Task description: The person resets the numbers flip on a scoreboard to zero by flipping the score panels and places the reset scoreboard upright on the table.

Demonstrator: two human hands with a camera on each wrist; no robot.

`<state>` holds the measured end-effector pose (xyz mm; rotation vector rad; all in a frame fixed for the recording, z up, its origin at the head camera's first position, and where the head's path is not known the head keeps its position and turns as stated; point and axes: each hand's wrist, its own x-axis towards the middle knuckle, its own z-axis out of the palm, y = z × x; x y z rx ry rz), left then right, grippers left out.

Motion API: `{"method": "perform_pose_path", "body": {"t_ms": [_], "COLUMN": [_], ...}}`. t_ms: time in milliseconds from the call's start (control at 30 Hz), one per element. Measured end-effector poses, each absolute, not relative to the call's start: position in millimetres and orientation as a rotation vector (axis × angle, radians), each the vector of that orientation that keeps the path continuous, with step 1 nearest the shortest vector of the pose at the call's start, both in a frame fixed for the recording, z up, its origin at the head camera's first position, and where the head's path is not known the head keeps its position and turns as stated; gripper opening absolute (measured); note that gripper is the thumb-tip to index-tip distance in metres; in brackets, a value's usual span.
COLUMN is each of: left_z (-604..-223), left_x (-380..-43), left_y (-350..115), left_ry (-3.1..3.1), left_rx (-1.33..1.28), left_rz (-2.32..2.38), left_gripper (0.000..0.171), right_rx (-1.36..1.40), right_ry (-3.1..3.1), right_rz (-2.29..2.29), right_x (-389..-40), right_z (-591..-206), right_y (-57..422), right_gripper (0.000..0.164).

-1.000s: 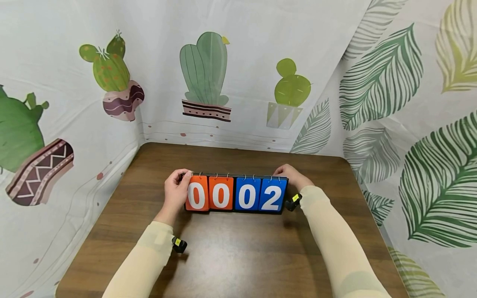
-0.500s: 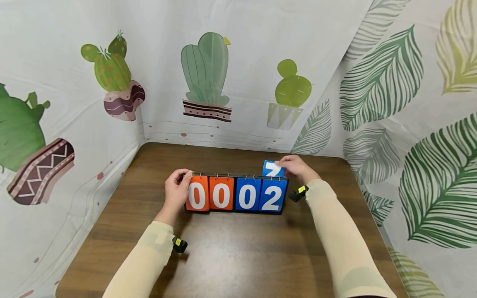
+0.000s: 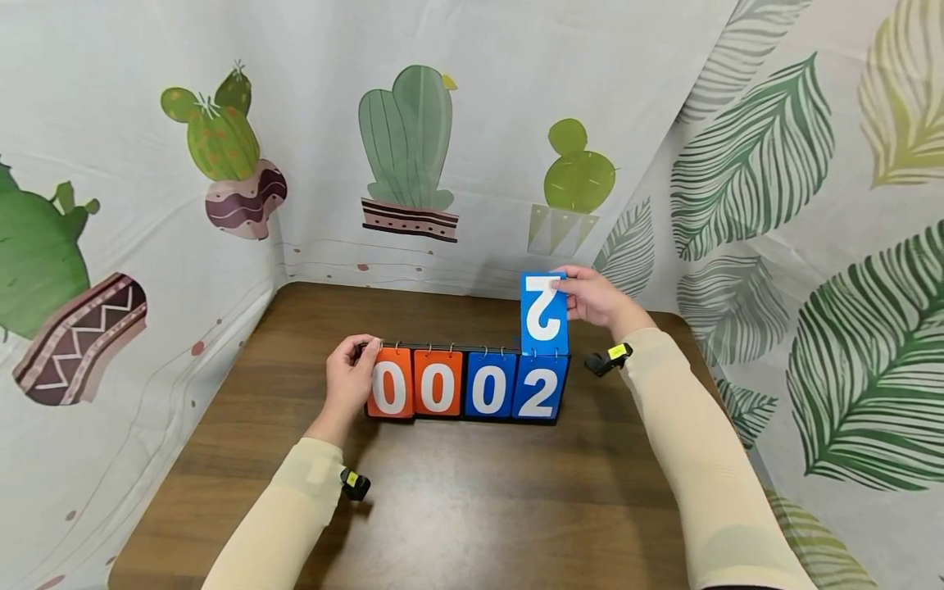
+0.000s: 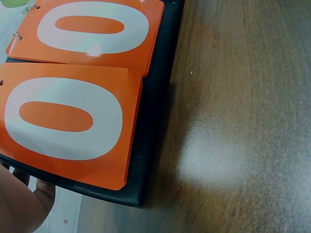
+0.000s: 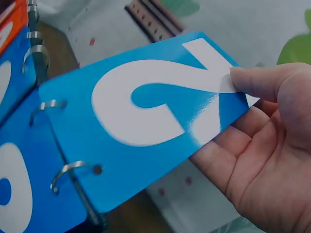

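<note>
A flip scoreboard (image 3: pixel 463 387) stands on the table, reading 00 on orange cards and 02 on blue ones. Its upper left corner is gripped by my left hand (image 3: pixel 347 378), thumb in front and fingers behind. In the left wrist view, the two orange zero cards (image 4: pixel 63 119) lie against the black backing (image 4: pixel 155 111). Between thumb and fingers, my right hand (image 3: pixel 599 300) pinches the free end of a blue number card (image 3: pixel 533 328). That card points up above the board, its 2 upside down, still on its metal rings (image 5: pixel 68 170).
The brown wooden table (image 3: pixel 457 508) reaches to a white curtain (image 3: pixel 310 164) printed with cacti at the back. A leaf-patterned curtain (image 3: pixel 760 328) hangs along the right side. Small black wrist cameras sit at both cuffs.
My right hand has come up from behind the board's right end, lifting the blue card from behind to upright above the top edge. The left hand and the board have stayed put.
</note>
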<state>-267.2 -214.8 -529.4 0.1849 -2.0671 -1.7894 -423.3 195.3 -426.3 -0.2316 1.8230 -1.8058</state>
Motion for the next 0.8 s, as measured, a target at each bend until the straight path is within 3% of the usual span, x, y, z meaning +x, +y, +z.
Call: {"method": "perform_pose_path", "body": {"t_ms": [233,500,800], "left_z": [-528,-530,-531], "left_x": [-266,-267,-268], "left_y": [-215,-215,-215], "left_ry": [-2.092,-2.084,-2.087], "left_rx": [0.215,0.211,0.201], "left_rz": [-1.795,-1.793,-1.78], "left_gripper": [0.025,0.026,0.026], "right_rx": [-0.472,-0.795,-1.156], "right_ry": [1.809,2.001,2.348], "right_rz": [-1.737,-1.569,-1.102], "right_x": [-401,-352,-289], "right_z": [-401,-389,-410], "right_y": [202,214,212], "right_gripper": [0.019,0.025,0.025]}}
